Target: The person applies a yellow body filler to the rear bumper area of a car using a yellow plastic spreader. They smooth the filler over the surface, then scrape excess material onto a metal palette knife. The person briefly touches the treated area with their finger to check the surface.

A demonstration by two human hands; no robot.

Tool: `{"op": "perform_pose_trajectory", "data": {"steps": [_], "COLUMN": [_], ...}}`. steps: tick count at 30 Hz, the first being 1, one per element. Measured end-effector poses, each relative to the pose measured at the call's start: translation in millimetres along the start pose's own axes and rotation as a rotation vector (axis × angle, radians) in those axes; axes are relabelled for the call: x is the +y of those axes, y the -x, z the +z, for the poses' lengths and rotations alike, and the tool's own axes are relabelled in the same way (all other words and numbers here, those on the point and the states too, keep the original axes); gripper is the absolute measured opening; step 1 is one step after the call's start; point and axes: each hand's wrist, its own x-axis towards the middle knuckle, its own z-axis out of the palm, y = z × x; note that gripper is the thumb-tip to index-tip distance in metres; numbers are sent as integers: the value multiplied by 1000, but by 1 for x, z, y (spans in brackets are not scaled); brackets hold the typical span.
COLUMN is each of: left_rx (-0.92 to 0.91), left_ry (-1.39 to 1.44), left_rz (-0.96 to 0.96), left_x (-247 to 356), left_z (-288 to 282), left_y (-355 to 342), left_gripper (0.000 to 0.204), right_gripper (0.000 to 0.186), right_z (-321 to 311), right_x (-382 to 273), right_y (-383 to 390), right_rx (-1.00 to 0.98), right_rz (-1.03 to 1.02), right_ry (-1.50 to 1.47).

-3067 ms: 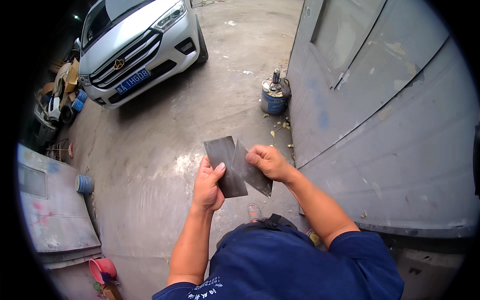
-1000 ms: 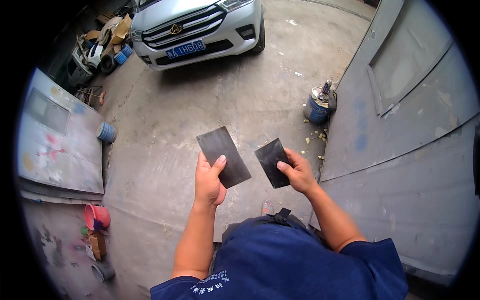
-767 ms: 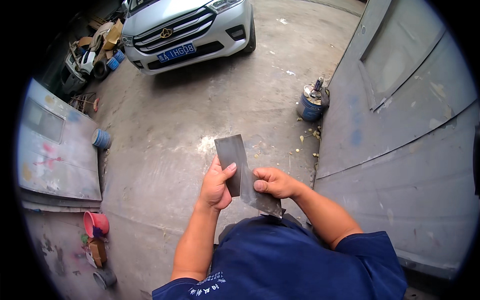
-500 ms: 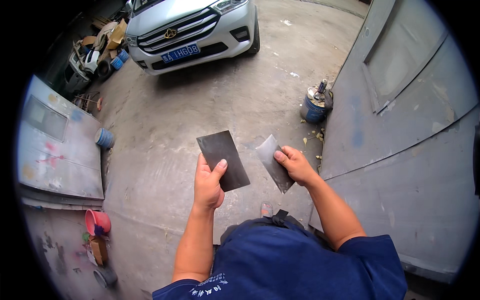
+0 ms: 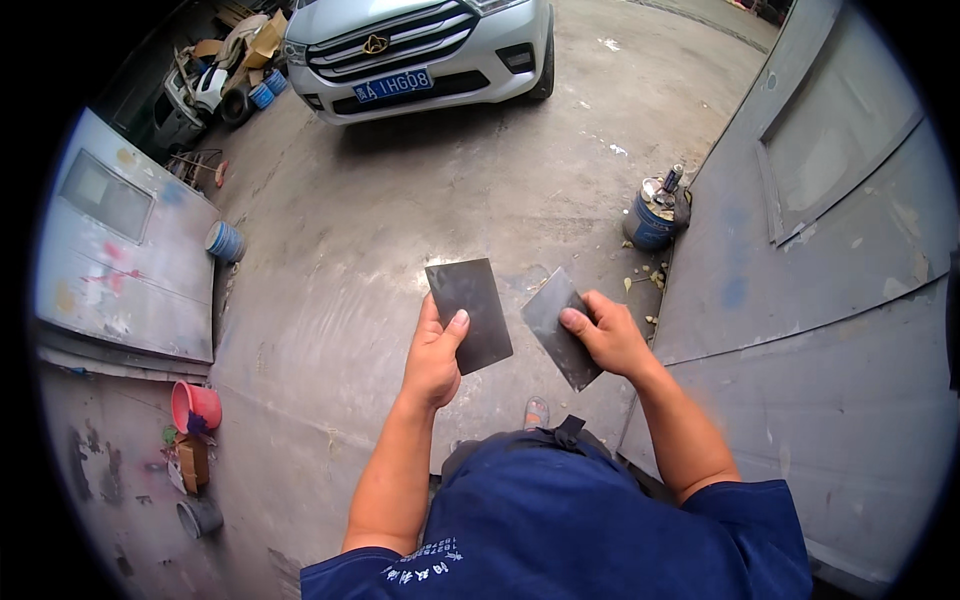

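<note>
My left hand (image 5: 434,362) is closed on a thin, flat, dark grey rectangular plate (image 5: 485,318), its thumb lying across the plate's face. To the right, a second thin plate (image 5: 548,315) is tilted the other way, paler and shinier toward its upper left corner. My right hand (image 5: 613,338) pinches it by the right side, thumb on top and fingers behind. A narrow gap separates the two plates, which are both held up in front of my body above the floor. The fingers behind each plate are mostly hidden.
A silver car (image 5: 420,50) stands ahead. Grey door panels flank me, one on the left (image 5: 130,250) and a large one on the right (image 5: 790,320). A blue bucket (image 5: 652,226) with items on top is beside the right panel. A pink bucket (image 5: 195,408) sits at lower left.
The right plate has turned, so its bright reflection has faded. The left plate now stands more upright. Both hands remain closed on their plates, and the view has shifted slightly.
</note>
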Motion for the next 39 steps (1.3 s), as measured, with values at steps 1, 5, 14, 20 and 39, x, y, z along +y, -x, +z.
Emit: {"op": "perform_pose_trajectory", "data": {"steps": [1,5,14,20,39], "left_rx": [-4,-167,-58,46,423], "left_ry": [30,27,-317,-413,-224], "left_rz": [-6,-104,-151,-69,232], "left_x": [1,4,15,9,89], "left_z": [-1,-8,-36,-59,-241], "left_y": [3,11,31,52,173], "left_gripper": [40,42,48,48,41], "right_gripper": [42,42,40,43,30], "right_z": [10,26,42,102,345], "right_x": [-6,-20,-58,-73,-203], "right_y": [5,-8,-30,-29,31], "right_rx": [-63,-129,-82,-289,-502], "right_rz": [1,-42,-60,-12,-86], "right_ry": [40,108,-247,-481,-579]}}
